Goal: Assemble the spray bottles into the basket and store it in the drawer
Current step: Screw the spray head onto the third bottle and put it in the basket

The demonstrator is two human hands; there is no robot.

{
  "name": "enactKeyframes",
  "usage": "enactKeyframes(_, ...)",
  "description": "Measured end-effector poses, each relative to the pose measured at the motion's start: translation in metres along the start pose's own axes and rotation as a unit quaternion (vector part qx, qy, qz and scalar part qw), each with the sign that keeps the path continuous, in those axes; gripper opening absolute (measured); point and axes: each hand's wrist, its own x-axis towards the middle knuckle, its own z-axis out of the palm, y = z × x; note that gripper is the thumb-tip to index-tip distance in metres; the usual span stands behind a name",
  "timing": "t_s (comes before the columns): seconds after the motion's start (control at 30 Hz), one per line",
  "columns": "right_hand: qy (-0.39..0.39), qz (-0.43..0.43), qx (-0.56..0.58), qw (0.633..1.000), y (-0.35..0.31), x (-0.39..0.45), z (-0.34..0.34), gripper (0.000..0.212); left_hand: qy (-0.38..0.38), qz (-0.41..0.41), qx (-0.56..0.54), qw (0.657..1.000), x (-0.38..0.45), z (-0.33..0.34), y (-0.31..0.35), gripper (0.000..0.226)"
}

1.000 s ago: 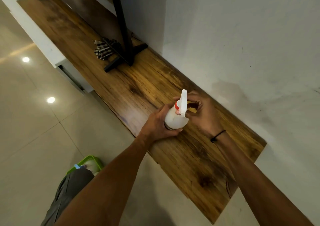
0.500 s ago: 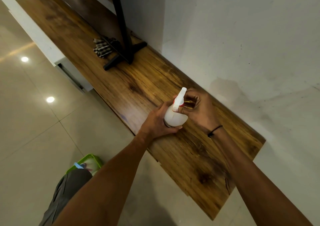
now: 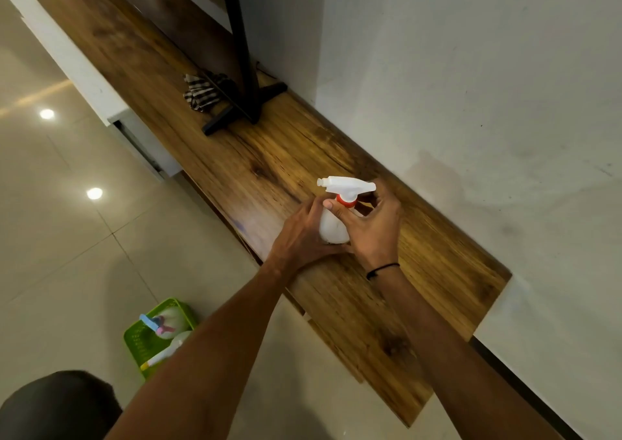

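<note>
A white spray bottle (image 3: 331,229) with a red collar stands on the wooden cabinet top (image 3: 255,167). Its white trigger head (image 3: 346,185) points left. My left hand (image 3: 299,237) wraps the bottle's body from the left. My right hand (image 3: 373,227) grips the neck at the red collar, fingers curled around it. On the floor at lower left stands a green basket (image 3: 134,342) holding two spray bottles, one with a blue and pink head (image 3: 156,325); my left forearm hides part of the basket.
A black stand (image 3: 245,99) rests on the cabinet top farther back, with a striped cloth (image 3: 200,94) beside it. A white drawer front (image 3: 148,140) juts out under the top's left edge. White wall to the right, glossy tiled floor on the left.
The trigger head has turned and now points left instead of toward me. My right hand has shifted around the collar. The view has dropped, showing more of the basket.
</note>
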Motion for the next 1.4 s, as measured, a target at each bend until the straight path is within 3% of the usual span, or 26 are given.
enactKeyframes(0.3,0.044,0.009,0.028,0.999,0.003,-0.011,0.009,0.062,-0.031,0.027,-0.050,0.998,-0.012,-0.005,-0.003,0.099)
enactKeyframes(0.6,0.064,0.020,0.045,0.997,-0.009,-0.028,0.021,0.060,0.031,-0.125,-0.089,0.988,-0.038,-0.007,0.013,0.114)
enactKeyframes(0.83,0.025,0.024,0.006,0.999,-0.010,-0.032,0.017,0.048,-0.077,-0.091,-0.165,0.979,-0.026,-0.030,0.005,0.105)
enactKeyframes(1.03,0.046,0.031,0.002,0.998,-0.012,-0.040,0.019,0.048,0.024,-0.170,-0.097,0.980,-0.042,-0.009,0.027,0.106)
enactKeyframes(1.1,0.053,0.039,0.005,0.998,-0.015,-0.044,0.020,0.050,0.030,-0.159,-0.107,0.981,-0.048,-0.004,0.025,0.111)
enactKeyframes(1.27,0.046,0.021,-0.008,0.999,-0.018,-0.046,0.016,0.052,-0.108,-0.102,-0.179,0.972,-0.041,-0.029,0.004,0.104)
enactKeyframes(1.33,0.045,0.015,-0.020,0.999,-0.018,-0.048,0.015,0.052,-0.101,-0.102,-0.183,0.973,-0.038,-0.031,0.007,0.099)
enactKeyframes(1.4,0.047,0.019,-0.016,0.999,-0.019,-0.050,0.017,0.051,-0.046,-0.115,-0.155,0.980,-0.043,-0.024,0.018,0.098)
